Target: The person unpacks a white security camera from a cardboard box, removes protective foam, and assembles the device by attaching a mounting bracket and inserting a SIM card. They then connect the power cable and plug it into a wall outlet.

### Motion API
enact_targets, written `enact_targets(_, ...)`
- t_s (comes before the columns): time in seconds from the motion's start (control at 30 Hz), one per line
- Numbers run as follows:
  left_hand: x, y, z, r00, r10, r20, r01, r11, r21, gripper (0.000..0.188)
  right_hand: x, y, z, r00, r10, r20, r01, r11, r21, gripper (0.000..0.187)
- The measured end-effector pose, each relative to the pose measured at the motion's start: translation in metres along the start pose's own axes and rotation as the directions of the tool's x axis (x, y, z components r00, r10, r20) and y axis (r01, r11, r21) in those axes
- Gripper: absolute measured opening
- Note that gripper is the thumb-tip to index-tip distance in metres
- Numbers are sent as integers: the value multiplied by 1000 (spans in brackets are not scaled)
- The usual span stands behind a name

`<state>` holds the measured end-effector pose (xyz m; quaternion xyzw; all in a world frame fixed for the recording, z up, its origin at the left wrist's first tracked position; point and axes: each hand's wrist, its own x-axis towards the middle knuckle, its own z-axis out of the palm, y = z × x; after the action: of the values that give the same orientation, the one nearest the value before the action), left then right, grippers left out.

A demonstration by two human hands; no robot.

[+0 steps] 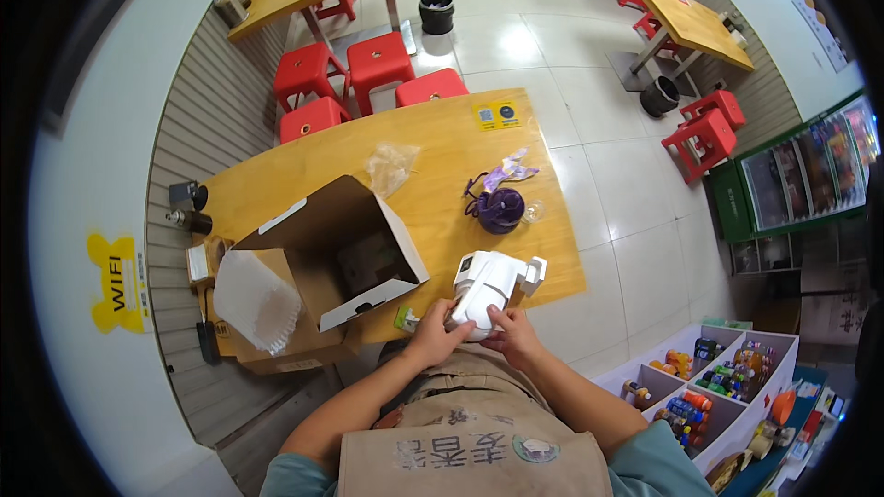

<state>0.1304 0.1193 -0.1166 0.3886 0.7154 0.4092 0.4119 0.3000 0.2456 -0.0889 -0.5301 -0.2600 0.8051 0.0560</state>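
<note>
At the table's near edge I hold a white plastic appliance with rounded sides, a small dark panel and a part sticking out on its right; its exact kind I cannot make out. My left hand grips its lower left, fingers partly hidden behind it. My right hand closes on its lower right, thumb on the white shell. Left of it stands an opened cardboard box, flaps up, with something dim inside. A small green-and-white thing lies by my left hand.
On the wooden table sit a purple drawstring pouch, a shiny wrapper and a crumpled clear bag. Bubble wrap lies over the box's left flap. Red stools stand beyond; a partitioned drinks shelf is at right.
</note>
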Motion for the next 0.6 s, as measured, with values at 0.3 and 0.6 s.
enact_targets(0.3,21,56,-25,829,-427,362,553,528,-644,49,-40,6,5,902,-428,51,413,823,-390,57)
enact_targets(0.6,-3,112,-47,851,-230,472,522,272,-808,62,-135,-47,23,602,-717,352,676,222,-703,59)
